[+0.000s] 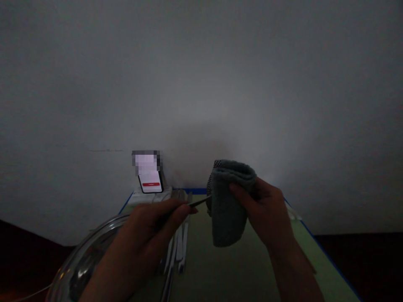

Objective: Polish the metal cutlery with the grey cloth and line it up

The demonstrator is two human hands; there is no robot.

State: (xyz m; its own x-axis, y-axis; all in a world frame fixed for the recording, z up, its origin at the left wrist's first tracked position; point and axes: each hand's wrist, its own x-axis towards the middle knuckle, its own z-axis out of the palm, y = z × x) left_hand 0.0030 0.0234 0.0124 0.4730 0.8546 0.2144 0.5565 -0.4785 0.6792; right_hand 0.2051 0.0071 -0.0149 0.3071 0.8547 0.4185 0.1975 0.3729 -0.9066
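My left hand is closed around the handle of a piece of cutlery. Its thin, dark neck points right and runs into a folded grey-green cloth. The cloth hides the far end, so I cannot tell whether it is a spoon or a fork. My right hand grips that cloth from the right, thumb on the near face and fingers behind. A checked dark-and-light edge shows along the cloth's left side. Both hands are raised above the table. Below and beside my left hand lie several pieces of cutlery, including what look like table knives.
A large shiny metal bowl stands at the left, partly behind my left forearm. A lit phone leans upright at the back on a whitish bundle. The pale green table has blue edges and meets a grey wall.
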